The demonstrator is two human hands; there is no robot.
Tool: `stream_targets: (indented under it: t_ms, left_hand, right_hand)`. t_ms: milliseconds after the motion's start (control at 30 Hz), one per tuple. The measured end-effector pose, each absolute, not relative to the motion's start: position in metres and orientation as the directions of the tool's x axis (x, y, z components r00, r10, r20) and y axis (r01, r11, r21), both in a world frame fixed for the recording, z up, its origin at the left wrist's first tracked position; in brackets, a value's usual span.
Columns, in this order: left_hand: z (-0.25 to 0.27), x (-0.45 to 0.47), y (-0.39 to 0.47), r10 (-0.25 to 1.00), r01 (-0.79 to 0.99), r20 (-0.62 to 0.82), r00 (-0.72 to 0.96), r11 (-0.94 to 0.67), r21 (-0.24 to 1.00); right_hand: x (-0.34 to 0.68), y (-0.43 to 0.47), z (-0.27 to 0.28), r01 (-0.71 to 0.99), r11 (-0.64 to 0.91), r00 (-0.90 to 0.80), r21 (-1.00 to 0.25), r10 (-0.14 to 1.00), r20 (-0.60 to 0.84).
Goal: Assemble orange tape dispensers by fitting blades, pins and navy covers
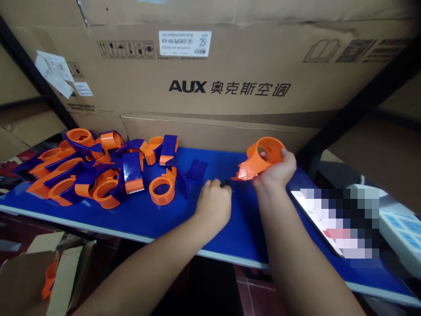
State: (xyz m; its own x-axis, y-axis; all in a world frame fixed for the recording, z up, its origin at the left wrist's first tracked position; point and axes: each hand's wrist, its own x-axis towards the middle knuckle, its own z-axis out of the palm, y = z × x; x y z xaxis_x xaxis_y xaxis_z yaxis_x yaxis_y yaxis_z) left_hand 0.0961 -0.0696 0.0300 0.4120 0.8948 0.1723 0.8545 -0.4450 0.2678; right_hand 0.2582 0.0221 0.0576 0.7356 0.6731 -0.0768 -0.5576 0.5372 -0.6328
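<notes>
My right hand (pixel 279 169) grips an orange tape dispenser body (pixel 270 151), a wide ring with a flat tongue pointing left, and holds it above the blue tabletop. My left hand (pixel 214 202) is closed in a fist just left of that tongue. A small dark object (pixel 225 183) sticks out at its fingers; most of it is hidden, so its kind does not show. Behind my left hand lies a dark blue flat piece (pixel 197 170). The nearest orange-and-blue tape dispenser (pixel 162 189) stands to the left of my left hand.
Several orange-and-blue tape dispensers (pixel 107 186) crowd the left of the blue table (pixel 158 224). A phone (pixel 315 221) and a white box (pixel 401 228) lie at the right. A large carton (pixel 210 109) backs the table. An open box (pixel 67 272) stands below at the left.
</notes>
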Motion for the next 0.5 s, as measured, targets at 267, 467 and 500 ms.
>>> stream_targets:
  t_ms: [267, 467, 500]
  left_hand:
    - [0.027, 0.123, -0.013, 0.973, 0.956, 0.149, 0.176, -0.206, 0.211]
    - [0.03, 0.123, -0.023, 0.969, 0.951, 0.124, 0.212, -0.234, 0.201]
    - [0.033, 0.121, -0.027, 0.966, 0.946, 0.12, 0.227, -0.248, 0.207]
  right_hand:
    - [0.258, 0.026, 0.055, -0.556, 0.543, 0.749, -0.63, 0.656, -0.095]
    - [0.26, 0.027, 0.048, -0.573, 0.493, 0.694, -0.655, 0.717, -0.068]
    - [0.26, 0.027, 0.047, -0.576, 0.485, 0.681, -0.658, 0.73, -0.059]
